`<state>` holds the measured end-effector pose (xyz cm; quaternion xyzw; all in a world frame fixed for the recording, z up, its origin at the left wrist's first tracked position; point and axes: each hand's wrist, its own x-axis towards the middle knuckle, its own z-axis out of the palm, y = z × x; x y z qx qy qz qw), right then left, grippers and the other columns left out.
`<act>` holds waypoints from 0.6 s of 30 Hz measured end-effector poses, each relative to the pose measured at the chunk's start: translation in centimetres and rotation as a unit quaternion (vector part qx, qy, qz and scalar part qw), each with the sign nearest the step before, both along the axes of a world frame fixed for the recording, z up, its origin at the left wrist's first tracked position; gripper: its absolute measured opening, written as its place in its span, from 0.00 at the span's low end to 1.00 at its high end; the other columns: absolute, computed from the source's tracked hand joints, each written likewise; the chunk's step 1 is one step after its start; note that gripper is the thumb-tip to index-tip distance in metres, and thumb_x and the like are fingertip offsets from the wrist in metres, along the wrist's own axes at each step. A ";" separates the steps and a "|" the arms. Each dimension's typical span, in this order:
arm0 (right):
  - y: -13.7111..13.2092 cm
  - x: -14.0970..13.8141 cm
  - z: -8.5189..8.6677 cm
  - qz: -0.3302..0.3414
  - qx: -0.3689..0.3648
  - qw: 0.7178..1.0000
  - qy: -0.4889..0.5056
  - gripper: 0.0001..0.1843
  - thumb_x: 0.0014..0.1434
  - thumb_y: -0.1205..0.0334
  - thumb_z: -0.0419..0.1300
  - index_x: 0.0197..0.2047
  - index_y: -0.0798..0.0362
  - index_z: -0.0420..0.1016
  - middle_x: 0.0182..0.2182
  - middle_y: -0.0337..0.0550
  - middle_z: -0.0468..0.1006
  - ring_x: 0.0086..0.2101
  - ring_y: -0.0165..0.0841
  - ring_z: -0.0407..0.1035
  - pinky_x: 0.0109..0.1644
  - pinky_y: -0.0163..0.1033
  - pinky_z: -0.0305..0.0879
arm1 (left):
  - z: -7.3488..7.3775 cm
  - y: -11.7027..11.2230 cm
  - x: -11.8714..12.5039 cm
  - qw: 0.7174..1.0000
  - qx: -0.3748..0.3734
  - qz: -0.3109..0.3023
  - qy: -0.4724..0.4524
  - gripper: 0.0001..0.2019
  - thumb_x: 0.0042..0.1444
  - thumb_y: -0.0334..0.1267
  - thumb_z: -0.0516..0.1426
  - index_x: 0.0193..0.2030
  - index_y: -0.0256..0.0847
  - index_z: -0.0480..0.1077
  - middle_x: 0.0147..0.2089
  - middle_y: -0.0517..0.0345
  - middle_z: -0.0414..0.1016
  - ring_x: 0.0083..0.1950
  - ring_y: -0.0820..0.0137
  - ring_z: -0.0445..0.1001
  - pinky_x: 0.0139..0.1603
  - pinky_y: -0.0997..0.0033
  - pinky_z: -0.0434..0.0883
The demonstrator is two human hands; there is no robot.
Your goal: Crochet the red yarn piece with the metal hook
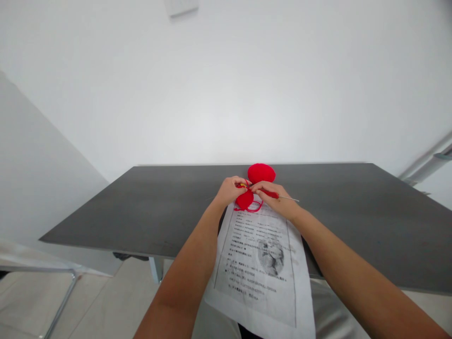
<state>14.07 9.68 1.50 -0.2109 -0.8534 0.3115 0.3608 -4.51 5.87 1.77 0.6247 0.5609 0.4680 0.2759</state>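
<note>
My left hand [230, 189] is closed, pinching a small round red crocheted piece [245, 199] that hangs just over the top of a printed sheet [263, 263]. My right hand [275, 197] is closed on a crochet hook [282, 196] with a red grip; its metal end sticks out to the right, and the working end meets the red piece between my hands. A loop of red yarn [256, 207] trails below the piece. Just beyond my hands a red ball of yarn [262, 173] rests on the dark table [158, 207].
The printed sheet, with text and a grey picture, overhangs the table's near edge toward my lap. A white wall stands behind the table. A metal chair frame [60, 301] is at lower left on the tiled floor, and a metal rail [431, 165] at far right.
</note>
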 end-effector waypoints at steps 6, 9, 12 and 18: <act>-0.3 -0.1 0.0 0.008 0.020 1.000 0.006 0.08 0.61 0.62 0.52 0.39 0.50 0.73 0.39 0.44 0.78 0.40 0.36 0.72 0.47 0.42 0.66 | 0.2 -0.1 0.1 1.000 0.009 0.000 0.000 0.11 0.44 0.27 0.57 0.34 0.36 0.78 0.41 0.50 0.78 0.40 0.67 0.75 0.43 0.70 0.70; -0.3 -0.3 0.1 0.026 0.053 0.998 0.028 0.08 0.62 0.61 0.52 0.38 0.50 0.72 0.37 0.45 0.77 0.39 0.36 0.71 0.47 0.43 0.66 | 0.3 -0.2 0.4 1.000 0.008 -0.012 -0.014 0.10 0.43 0.27 0.58 0.34 0.36 0.78 0.41 0.49 0.78 0.41 0.67 0.75 0.45 0.70 0.70; -0.2 -0.5 0.1 0.026 0.076 0.996 0.046 0.08 0.63 0.60 0.52 0.38 0.49 0.72 0.36 0.46 0.76 0.39 0.36 0.70 0.46 0.44 0.67 | 0.3 -0.1 0.6 0.998 -0.003 -0.012 -0.062 0.10 0.43 0.27 0.59 0.33 0.35 0.78 0.42 0.49 0.79 0.42 0.67 0.75 0.45 0.70 0.70; -0.1 -0.4 -0.1 -0.012 0.076 0.996 0.050 0.08 0.61 0.57 0.55 0.41 0.48 0.73 0.39 0.47 0.76 0.42 0.38 0.71 0.48 0.46 0.67 | 0.0 0.1 0.5 0.985 -0.033 0.005 -0.170 0.16 0.43 0.30 0.60 0.42 0.33 0.76 0.42 0.48 0.79 0.40 0.67 0.75 0.42 0.70 0.71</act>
